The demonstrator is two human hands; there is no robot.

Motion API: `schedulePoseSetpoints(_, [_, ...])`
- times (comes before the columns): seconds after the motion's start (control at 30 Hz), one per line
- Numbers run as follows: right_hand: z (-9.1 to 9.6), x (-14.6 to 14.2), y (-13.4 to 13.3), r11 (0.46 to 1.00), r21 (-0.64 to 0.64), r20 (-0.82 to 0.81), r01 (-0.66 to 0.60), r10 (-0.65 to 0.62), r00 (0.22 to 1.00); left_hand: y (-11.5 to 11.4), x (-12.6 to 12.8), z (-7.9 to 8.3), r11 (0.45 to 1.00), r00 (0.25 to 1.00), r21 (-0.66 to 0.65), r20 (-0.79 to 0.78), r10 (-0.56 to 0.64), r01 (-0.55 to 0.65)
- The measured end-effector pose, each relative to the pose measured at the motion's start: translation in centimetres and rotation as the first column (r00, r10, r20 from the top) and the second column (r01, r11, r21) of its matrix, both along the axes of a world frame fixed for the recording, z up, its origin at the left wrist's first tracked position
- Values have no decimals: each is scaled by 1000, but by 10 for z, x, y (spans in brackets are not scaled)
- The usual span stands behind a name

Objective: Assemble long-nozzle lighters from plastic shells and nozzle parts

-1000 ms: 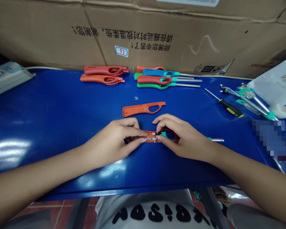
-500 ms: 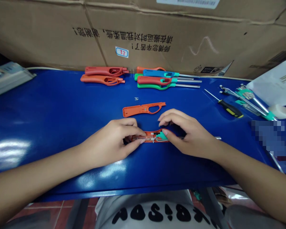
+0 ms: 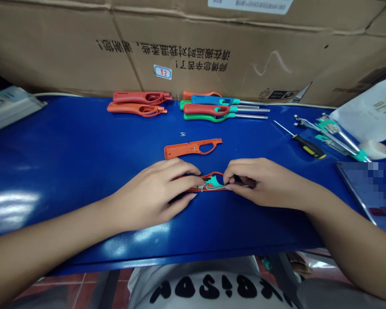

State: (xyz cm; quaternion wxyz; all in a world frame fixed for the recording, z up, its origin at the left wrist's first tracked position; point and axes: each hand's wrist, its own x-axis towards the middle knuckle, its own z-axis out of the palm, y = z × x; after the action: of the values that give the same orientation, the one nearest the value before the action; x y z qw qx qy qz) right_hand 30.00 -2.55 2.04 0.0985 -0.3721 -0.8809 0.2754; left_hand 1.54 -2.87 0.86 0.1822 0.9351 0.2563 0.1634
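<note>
1. Shirt [image 3: 201, 269]: pale grey-white cloth, its front showing at the bottom of the view.
2. Letters [image 3: 209, 287]: thick, rounded and black, set in one row across the shirt, upside down, one mark like an exclamation point.
3. Left hand [image 3: 157, 193] and right hand [image 3: 263, 182]: bare, with slim fingers.
4. Left forearm [image 3: 61, 229] and right forearm [image 3: 347, 229]: bare.

The one view looks from the person's head, above the near edge of the blue table [image 3: 83, 146], forward and steeply down across it, near enough that the left hand [image 3: 164, 189] and right hand [image 3: 260, 182] over the table's near half show large. It takes in the cardboard box [image 3: 193, 32] beyond the table's far edge and the wearer's lettered clothing [image 3: 193, 274] below the near one.
</note>
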Motion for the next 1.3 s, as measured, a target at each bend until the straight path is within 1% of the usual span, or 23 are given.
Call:
schedulePoseSetpoints(0.1, [0, -1, -1, 1000, 12, -13, 6, -5, 1000, -1, 0, -6, 1000, 999, 6, -39, -29, 29])
schedulePoseSetpoints(0.23, [1, 0, -3, 999, 35, 7, 9, -9, 1000, 0, 0, -10, 999, 998, 18, -54, -34, 35])
schedulePoseSetpoints(0.33, [3, 1, -3, 999, 33, -3, 9, -9, 1000, 0, 0, -10, 998, 998, 39, -52, -37, 39])
schedulePoseSetpoints(0.53, [3, 3, -1, 999, -4, -11, 50, -50, 999, 0, 0, -10, 998, 997, 50, -64, -38, 41])
schedulePoseSetpoints(0.8, [3, 3, -1, 999, -30, -23, 44, -45, 999, 0, -1, -11, 997, 996, 66, -80, -47, 52])
schedulePoseSetpoints(1.0, [2, 1, -2, 995, -60, -28, 84, -86, 996, 0, 0, -10, 993, 997, 102, -39, -62, 65])
schedulePoseSetpoints(1.2, [2, -1, -2, 992, -63, -45, 111, -114, 992, 0, 1, -8, 995, 998, 83, -38, -53, 56])
schedulePoseSetpoints(1.3, [5, 2, -1, 986, -3, -52, 164, -164, 985, 0, 0, -9, 996, 998, 81, -38, -42, 45])
